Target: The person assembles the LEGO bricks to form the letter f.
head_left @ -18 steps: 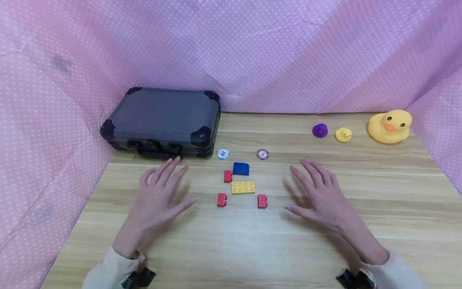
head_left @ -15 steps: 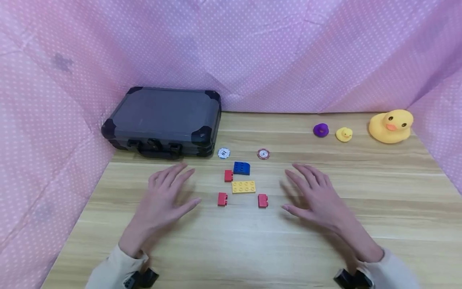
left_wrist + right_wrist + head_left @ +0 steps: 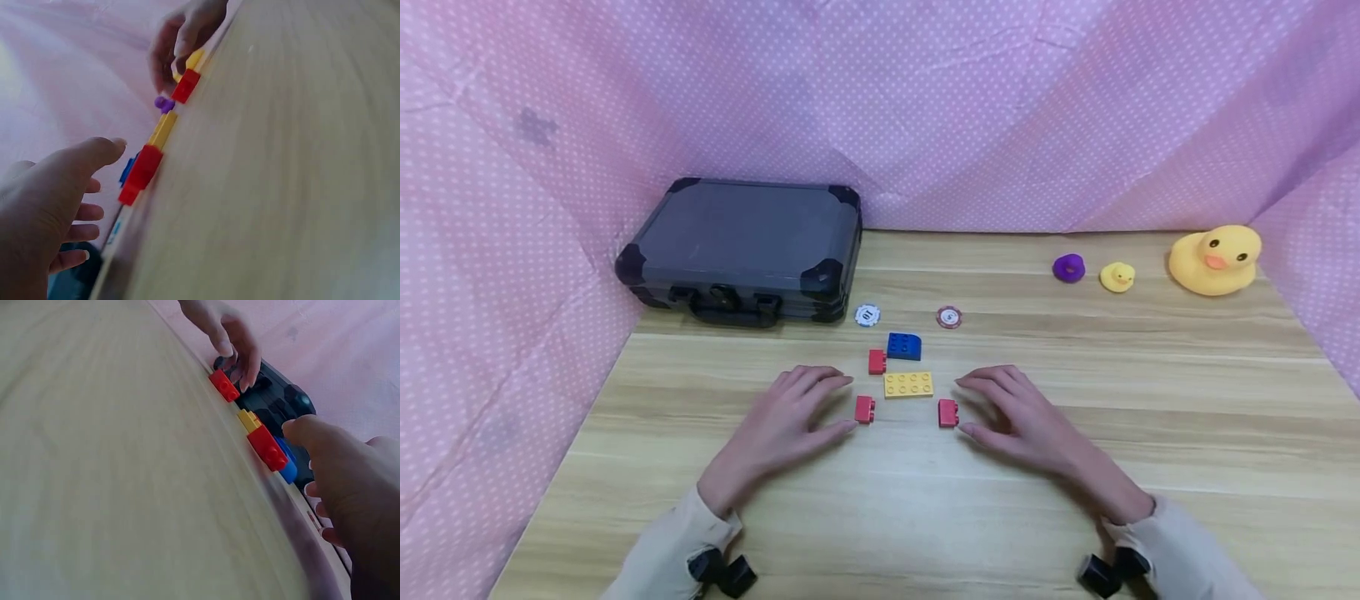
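Left red brick (image 3: pixel 863 410) and right red brick (image 3: pixel 947 413): both flat on the table (image 3: pixel 904 517), nearer me than the yellow brick (image 3: pixel 908 385), one off each end. Just changed: I've brought both hands inward from well out to the sides. Left hand (image 3: pixel 778 425) is now just beside the left red brick, right hand (image 3: pixel 1030 421) just beside the right one. Thumbs spread from fingers, gaps fairly wide, each facing its brick; nothing held. Can't tell from any view whether a thumb tip touches. Bricks themselves haven't shifted on the table. Third red brick (image 3: pixel 877 362) sits just beside the blue brick (image 3: pixel 904 347), further back; contact unclear. My read: the approach is about done, gripping not started. Left thumb looks very close, so closing unevenly might nudge that brick; I'd bring fingers and thumb in together.
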